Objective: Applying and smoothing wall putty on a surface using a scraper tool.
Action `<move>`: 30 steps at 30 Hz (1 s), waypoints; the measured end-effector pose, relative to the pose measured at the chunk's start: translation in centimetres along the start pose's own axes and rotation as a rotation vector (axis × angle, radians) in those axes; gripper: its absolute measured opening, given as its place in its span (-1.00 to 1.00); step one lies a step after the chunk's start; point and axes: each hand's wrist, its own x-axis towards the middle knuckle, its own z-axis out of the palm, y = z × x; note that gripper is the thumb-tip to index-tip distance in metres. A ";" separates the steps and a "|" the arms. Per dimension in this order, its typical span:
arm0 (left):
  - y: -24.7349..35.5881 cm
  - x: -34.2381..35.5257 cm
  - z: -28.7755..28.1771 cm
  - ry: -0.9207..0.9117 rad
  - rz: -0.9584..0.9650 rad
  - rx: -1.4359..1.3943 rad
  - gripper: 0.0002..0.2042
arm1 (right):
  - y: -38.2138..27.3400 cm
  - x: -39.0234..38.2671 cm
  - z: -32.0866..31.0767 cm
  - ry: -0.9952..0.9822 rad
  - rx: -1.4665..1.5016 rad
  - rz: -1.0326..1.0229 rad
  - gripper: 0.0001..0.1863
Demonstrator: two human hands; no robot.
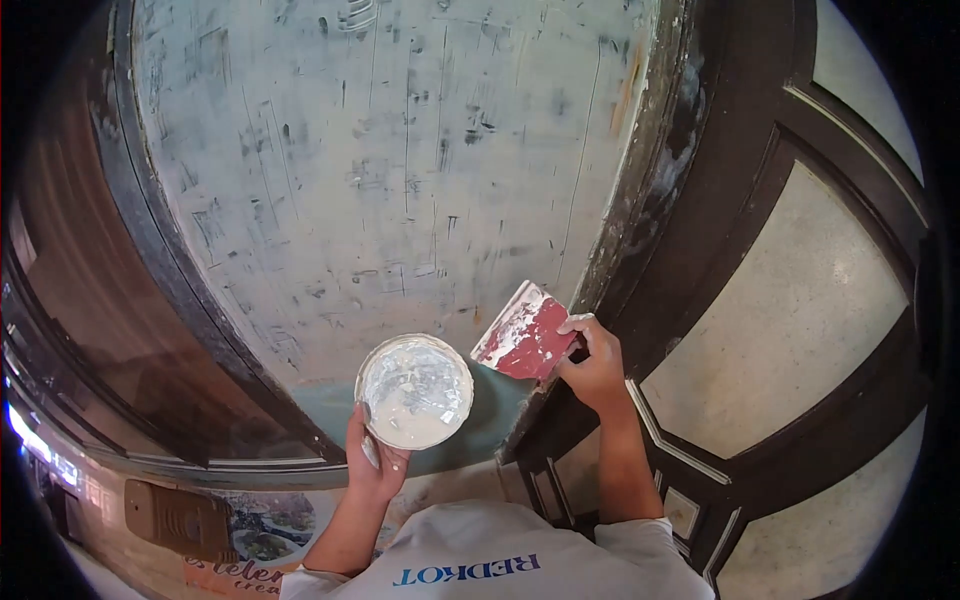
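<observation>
My left hand is closed on a round white tub of pale putty, held by its lower left rim and side. A small grey, flat piece shows by the left fingers; I cannot tell what it is. My right hand grips a red putty spreader by its right side. White putty is smeared over the spreader's face and along its edge. The spreader is tilted, up and right of the tub and apart from it. Behind both stands a whitish wall panel with dark scrapes and thin vertical lines.
Dark frame strips border the panel on both sides. To the right is a dark wooden door with pale panels. A brown-tinted glass pane stands at left. Low at left are a brown plastic stool or box and a printed sheet.
</observation>
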 end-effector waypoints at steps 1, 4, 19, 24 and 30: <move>-0.2 0.1 -0.1 0.006 -0.001 0.004 -0.49 | 0.2 -0.1 0.1 0.000 0.005 0.006 -0.67; -0.5 0.4 0.2 0.055 -0.023 0.029 -0.49 | 0.9 -0.4 0.4 0.099 -0.109 -0.102 -0.65; -0.5 1.0 0.7 0.040 -0.010 0.013 -0.50 | 2.2 0.1 0.4 0.158 -0.252 -0.436 -0.58; -0.5 1.3 0.2 0.035 -0.007 -0.023 -0.50 | 2.4 0.1 0.7 0.099 -0.237 -0.447 -0.53; -0.6 1.4 1.0 0.066 0.007 0.010 -0.49 | 2.5 0.0 0.7 0.018 -0.243 -0.447 -0.53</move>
